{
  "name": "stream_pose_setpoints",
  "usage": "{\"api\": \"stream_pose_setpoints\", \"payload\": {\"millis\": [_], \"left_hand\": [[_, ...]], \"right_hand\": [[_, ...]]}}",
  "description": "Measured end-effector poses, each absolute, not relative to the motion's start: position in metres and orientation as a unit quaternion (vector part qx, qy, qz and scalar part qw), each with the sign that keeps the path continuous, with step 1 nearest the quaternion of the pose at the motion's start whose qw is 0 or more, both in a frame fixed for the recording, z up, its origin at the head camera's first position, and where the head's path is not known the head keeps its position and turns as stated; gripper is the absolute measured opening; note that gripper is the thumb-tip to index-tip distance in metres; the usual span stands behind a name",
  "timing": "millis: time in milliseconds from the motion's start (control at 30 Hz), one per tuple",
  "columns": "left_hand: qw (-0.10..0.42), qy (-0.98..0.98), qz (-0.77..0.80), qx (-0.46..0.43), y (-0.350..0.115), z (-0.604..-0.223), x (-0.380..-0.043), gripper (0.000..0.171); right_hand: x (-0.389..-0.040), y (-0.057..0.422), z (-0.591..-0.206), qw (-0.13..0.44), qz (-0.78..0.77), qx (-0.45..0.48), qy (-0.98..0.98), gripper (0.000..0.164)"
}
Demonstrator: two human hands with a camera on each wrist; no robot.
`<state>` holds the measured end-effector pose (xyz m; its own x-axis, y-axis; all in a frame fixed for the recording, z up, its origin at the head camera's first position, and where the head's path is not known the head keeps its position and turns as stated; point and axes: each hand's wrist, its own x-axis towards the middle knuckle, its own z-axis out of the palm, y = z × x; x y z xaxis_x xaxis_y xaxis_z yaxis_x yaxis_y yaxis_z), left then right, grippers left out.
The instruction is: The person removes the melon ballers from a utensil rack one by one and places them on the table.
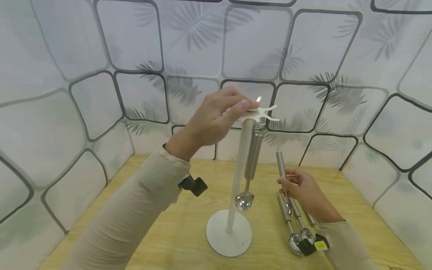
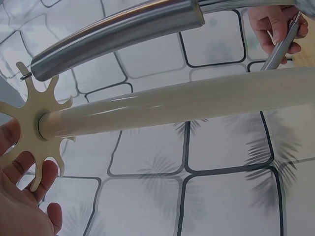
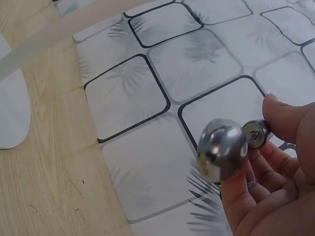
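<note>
A white stand (image 1: 237,176) with a round base rises from the table. My left hand (image 1: 219,112) rests over its flat, pronged top (image 1: 261,113), with fingers lying across the prongs (image 2: 35,172). One round-bowled metal spoon (image 1: 253,157) hangs from a prong, handle up and bowl down. To the right of the stand, my right hand (image 1: 300,187) pinches the tubular handle of another round-bowled metal spoon (image 1: 281,165) between thumb and fingers. That spoon's shiny bowl (image 3: 221,150) points toward the right wrist camera. Several more metal spoons (image 1: 284,207) lie beneath the right hand, partly hidden by it.
The light wooden table (image 1: 179,225) meets a patterned wall covering (image 1: 195,45) at the back and both sides. The stand's round base (image 1: 228,243) sits near the middle front. Each wrist carries a black strap-on camera (image 1: 194,185).
</note>
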<state>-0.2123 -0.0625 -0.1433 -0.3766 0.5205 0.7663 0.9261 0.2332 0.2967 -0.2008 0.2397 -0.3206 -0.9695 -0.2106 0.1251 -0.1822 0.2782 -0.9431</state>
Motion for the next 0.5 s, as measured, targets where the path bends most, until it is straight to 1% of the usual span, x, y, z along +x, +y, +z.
{"api": "stream_pose_setpoints", "payload": {"millis": [167,267,367,433,500], "left_hand": [[0.267,-0.740,-0.380,-0.487,-0.062,-0.142,-0.211,0.031],[0.263,-0.742,-0.383,-0.484,-0.062,-0.142,-0.210,0.031],[0.261,-0.743,-0.383,-0.483,-0.062,-0.142,-0.210,0.031],[0.262,-0.743,-0.381,-0.483,-0.062,-0.142,-0.210,0.031],[0.264,-0.742,-0.379,-0.486,-0.061,-0.142,-0.210,0.031]], "right_hand": [[-0.203,0.243,-0.330,0.045,-0.633,-0.100,0.766,0.045],[-0.204,0.245,-0.336,0.059,-0.655,-0.088,0.748,0.038],[-0.207,0.247,-0.343,0.061,-0.653,-0.080,0.751,0.030],[-0.208,0.248,-0.348,0.062,-0.642,-0.068,0.761,0.030],[-0.210,0.249,-0.353,0.063,-0.631,-0.054,0.771,0.035]]}}
